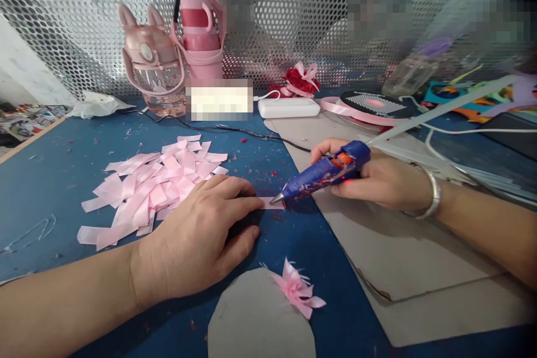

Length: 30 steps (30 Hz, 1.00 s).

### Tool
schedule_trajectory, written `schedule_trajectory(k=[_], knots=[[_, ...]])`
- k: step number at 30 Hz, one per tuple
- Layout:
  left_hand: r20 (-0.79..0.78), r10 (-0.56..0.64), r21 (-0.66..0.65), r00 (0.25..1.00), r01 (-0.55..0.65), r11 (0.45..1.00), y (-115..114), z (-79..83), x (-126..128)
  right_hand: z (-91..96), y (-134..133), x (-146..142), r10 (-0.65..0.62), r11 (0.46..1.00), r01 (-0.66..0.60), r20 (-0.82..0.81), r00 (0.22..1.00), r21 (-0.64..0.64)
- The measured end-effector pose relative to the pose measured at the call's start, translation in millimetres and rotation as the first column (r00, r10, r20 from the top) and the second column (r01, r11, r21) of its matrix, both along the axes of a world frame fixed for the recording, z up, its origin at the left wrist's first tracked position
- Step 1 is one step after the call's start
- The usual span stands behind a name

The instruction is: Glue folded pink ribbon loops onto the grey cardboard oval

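Note:
My left hand (201, 229) lies palm down on the blue table, holding the end of a short pink ribbon strip (272, 203) down with its fingertips; the thumb stays apart. My right hand (386, 179) is wrapped round a blue hot glue gun (327, 172), its metal nozzle touching or just over the strip. A clear glue stick (444, 109) runs out of the gun's back. Beside my left hand is a loose pile of cut pink ribbon pieces (168, 173). Nearer me lies a rounded grey cardboard piece (260, 319), with a pink ribbon flower (297, 291) at its edge.
Grey cardboard sheets (419, 257) lie under my right arm. Along the perforated metal panel (285, 5) stand a rabbit-eared bottle (155, 61) and a pink tumbler (203, 39). A white power bank (288, 108), ribbon spool (373, 106) and black cable (218, 130) are farther back.

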<state>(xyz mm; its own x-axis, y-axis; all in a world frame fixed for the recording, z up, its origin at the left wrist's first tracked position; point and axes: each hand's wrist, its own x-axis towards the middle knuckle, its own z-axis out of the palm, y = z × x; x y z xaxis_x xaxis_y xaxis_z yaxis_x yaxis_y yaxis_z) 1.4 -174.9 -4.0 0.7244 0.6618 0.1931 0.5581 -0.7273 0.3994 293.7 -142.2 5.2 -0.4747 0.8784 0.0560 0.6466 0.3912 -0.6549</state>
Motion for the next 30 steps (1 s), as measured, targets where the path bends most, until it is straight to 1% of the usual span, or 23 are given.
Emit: schedule_trajectory(k=[8,12,14,18,20,24,27,30], knots=[[-0.01,0.001,0.011,1.0,-0.001,1.0,0.7,-0.7,0.5,-0.1,3.0,2.0,0.039,0.999,-0.04,0.032,0.999,0.028],[-0.008,-0.001,0.024,1.0,0.002,1.0,1.7,-1.2,0.7,-0.1,3.1,1.2,0.063,0.998,-0.063,-0.006,0.998,-0.021],[-0.004,-0.004,0.027,1.0,0.004,1.0,1.4,-1.2,0.4,1.2,2.0,0.7,0.056,0.998,-0.057,-0.022,0.998,-0.031],[-0.002,-0.004,0.025,1.0,0.005,1.0,-0.2,-0.3,-0.4,8.4,3.3,4.5,-0.001,0.999,0.0,0.015,1.0,0.052],[-0.005,-0.004,0.02,1.0,0.005,1.0,-0.5,0.3,-0.3,13.8,7.8,10.1,-0.041,0.996,0.041,0.001,0.999,0.079],[-0.008,-0.004,0.011,1.0,0.004,1.0,0.0,0.8,0.4,22.1,22.9,26.5,-0.198,0.968,0.206,-0.066,0.978,0.142],[-0.011,-0.004,0.023,1.0,0.004,1.0,0.3,0.4,0.3,17.3,34.8,38.9,-0.308,0.928,0.337,-0.182,0.934,0.158],[-0.017,-0.001,0.037,1.0,0.002,0.999,0.3,0.2,-0.2,3.6,42.5,47.0,-0.364,0.915,0.391,-0.207,0.908,0.104]])
